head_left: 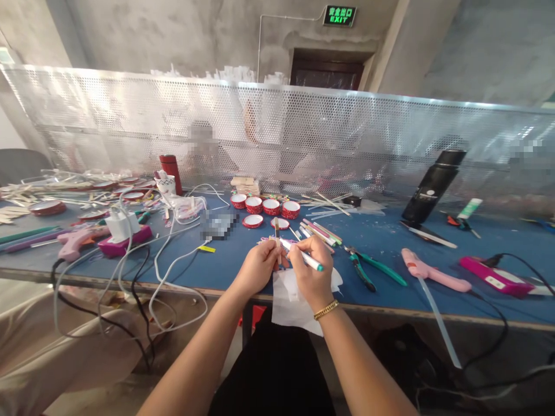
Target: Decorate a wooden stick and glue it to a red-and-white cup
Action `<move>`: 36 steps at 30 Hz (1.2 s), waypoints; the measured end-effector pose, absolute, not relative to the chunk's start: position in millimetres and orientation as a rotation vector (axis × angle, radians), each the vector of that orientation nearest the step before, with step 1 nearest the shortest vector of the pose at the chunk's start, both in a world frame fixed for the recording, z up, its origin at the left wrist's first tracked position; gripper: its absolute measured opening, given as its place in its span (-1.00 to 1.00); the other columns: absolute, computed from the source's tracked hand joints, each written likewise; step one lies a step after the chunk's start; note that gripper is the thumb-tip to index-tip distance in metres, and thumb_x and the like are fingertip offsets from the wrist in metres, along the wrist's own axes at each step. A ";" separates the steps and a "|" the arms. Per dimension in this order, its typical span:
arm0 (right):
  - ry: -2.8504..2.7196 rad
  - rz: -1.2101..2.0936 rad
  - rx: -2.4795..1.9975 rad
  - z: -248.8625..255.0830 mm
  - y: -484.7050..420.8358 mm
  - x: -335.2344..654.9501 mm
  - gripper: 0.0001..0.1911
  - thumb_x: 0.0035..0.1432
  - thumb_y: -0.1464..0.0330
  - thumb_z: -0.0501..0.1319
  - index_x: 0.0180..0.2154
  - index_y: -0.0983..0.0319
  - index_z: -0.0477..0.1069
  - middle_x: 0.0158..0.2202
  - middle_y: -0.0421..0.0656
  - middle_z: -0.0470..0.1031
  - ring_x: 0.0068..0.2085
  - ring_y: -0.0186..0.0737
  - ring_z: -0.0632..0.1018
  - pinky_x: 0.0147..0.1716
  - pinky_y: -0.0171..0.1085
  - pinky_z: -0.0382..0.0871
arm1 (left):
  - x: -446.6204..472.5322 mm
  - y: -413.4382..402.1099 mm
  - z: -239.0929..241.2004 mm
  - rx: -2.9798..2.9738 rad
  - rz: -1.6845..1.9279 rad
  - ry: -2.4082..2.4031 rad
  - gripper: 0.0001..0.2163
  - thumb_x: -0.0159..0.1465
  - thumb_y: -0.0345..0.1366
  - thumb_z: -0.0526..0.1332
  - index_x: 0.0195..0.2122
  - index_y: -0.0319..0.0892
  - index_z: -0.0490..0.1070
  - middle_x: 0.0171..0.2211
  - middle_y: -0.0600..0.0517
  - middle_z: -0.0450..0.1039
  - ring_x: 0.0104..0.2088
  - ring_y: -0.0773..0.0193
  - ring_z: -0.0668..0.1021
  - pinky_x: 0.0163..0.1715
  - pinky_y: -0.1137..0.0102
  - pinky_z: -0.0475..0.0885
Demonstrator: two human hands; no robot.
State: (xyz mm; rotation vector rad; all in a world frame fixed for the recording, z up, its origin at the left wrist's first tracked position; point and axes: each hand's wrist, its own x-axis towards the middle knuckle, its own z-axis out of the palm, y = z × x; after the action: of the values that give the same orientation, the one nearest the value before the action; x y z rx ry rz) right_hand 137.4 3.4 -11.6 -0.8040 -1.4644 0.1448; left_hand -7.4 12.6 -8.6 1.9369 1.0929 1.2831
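Note:
My left hand [259, 267] is closed around a thin wooden stick [276, 231] that points up above the near edge of the blue table [381, 254]. My right hand [310, 267], with a gold bracelet on its wrist, grips a white marker pen with a teal end [307, 259], its tip against the stick. The two hands touch each other. A white sheet of paper [291, 303] lies under them and hangs over the table edge.
Small red round lids [264, 206] and several markers [321, 232] lie beyond the hands. Green-handled pliers [368, 268], a pink glue gun [433, 277], a black flask [429, 188] sit right. Another pink glue gun [76, 241], chargers and white cables [169, 271] sit left. A perforated metal screen [303, 127] backs the table.

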 end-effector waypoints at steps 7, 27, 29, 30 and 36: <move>-1.447 0.238 -0.769 -14.0 4.7 137.4 -0.82 0.22 0.35 0.20 -0.45 0.17 0.31 -0.49 -0.25 0.37 -0.42 -0.23 0.42 -0.35 -0.22 0.31 | -6.4 8.4 -4.8 1.909 1.305 1.045 -0.72 0.39 -0.29 0.04 -0.48 -0.17 0.32 -0.54 0.12 0.39 -0.53 0.39 0.35 -0.47 0.48 0.23; -1.496 0.205 -0.834 -16.3 7.0 136.1 -0.83 0.25 0.30 0.20 -0.41 0.16 0.33 -0.44 -0.19 0.42 -0.31 -0.15 0.47 -0.27 -0.18 0.37 | -8.2 12.0 -10.0 1.949 1.286 1.155 -0.68 0.40 -0.21 0.06 -0.51 -0.17 0.30 -0.56 0.12 0.36 -0.52 0.37 0.34 -0.45 0.46 0.21; -1.501 0.196 -0.835 -15.8 6.7 135.8 -0.82 0.25 0.31 0.20 -0.42 0.16 0.32 -0.44 -0.19 0.42 -0.31 -0.15 0.47 -0.28 -0.18 0.37 | -8.3 12.5 -10.1 1.949 1.285 1.151 -0.68 0.40 -0.21 0.06 -0.51 -0.17 0.30 -0.56 0.12 0.36 -0.52 0.37 0.34 -0.46 0.46 0.21; -1.502 0.191 -0.836 -15.3 6.4 135.7 -0.82 0.24 0.31 0.20 -0.42 0.16 0.32 -0.44 -0.19 0.42 -0.31 -0.15 0.47 -0.28 -0.19 0.36 | -8.4 12.8 -10.2 1.949 1.285 1.148 -0.68 0.40 -0.21 0.06 -0.51 -0.17 0.31 -0.57 0.12 0.36 -0.52 0.37 0.34 -0.46 0.46 0.22; -1.459 0.143 -0.850 -11.4 4.5 135.8 -0.81 0.23 0.32 0.19 -0.45 0.17 0.30 -0.47 -0.22 0.37 -0.36 -0.18 0.43 -0.30 -0.19 0.32 | -9.1 14.8 -12.1 1.928 1.306 1.124 -0.69 0.40 -0.19 0.05 -0.47 -0.17 0.34 -0.57 0.12 0.36 -0.55 0.39 0.35 -0.46 0.46 0.24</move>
State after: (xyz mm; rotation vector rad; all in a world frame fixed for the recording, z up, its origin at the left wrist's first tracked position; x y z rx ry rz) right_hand 135.8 4.5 -11.4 -0.8503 -1.4587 0.1427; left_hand -9.1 14.8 -12.1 1.9283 1.1241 1.3055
